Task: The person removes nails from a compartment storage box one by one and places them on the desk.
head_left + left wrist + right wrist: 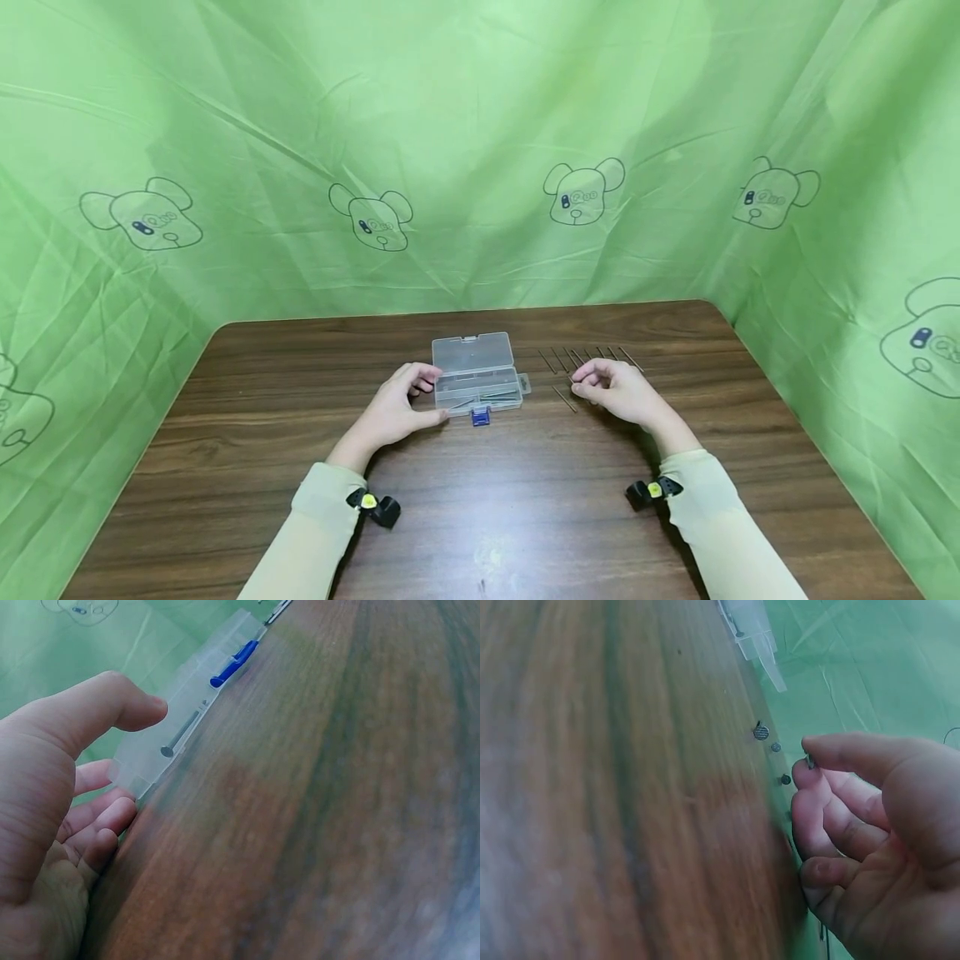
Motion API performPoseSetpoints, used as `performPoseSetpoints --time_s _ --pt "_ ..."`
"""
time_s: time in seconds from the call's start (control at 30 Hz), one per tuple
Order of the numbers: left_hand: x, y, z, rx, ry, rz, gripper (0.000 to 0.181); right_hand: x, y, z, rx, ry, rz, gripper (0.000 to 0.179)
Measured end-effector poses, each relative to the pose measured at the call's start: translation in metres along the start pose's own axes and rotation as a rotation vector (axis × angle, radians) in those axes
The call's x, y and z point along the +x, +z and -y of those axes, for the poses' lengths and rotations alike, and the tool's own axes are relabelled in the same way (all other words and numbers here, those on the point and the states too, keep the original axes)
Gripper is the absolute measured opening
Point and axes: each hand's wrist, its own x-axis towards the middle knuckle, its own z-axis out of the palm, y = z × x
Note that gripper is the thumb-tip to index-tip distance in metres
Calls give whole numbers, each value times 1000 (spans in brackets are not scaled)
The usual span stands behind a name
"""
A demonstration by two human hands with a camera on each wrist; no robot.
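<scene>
A clear plastic box (472,357) lies with its lid raised at the back and a blue latch (481,417) at the front. My left hand (393,407) holds the box's left end, thumb near the front corner and fingers along the side. Thin nails (498,396) lie in the front compartment; one nail's head (166,751) shows through the wall in the left wrist view. To the right of the box, my right hand (618,392) pinches a nail (811,760) between thumb and index fingertip, mostly hidden by the fingers. Just left of this hand lies a single nail (565,399).
Several more nails (631,359) lie in a slanted row on the wooden table (480,492), behind the right hand. A clear hanging tab (524,383) sticks out from the box's right side. Green cloth (480,250) with printed bear heads surrounds the table's back and sides.
</scene>
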Motion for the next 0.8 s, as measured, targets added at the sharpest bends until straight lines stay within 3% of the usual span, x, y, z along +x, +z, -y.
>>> performPoseSetpoints --time_s 0.4,0.8 --pt "0 0 1 1 1 0 63 2 5 -3 -172 -10 -28 10" --pt "0 0 1 -2 -1 2 64 1 6 -5 -182 -17 -20 12"
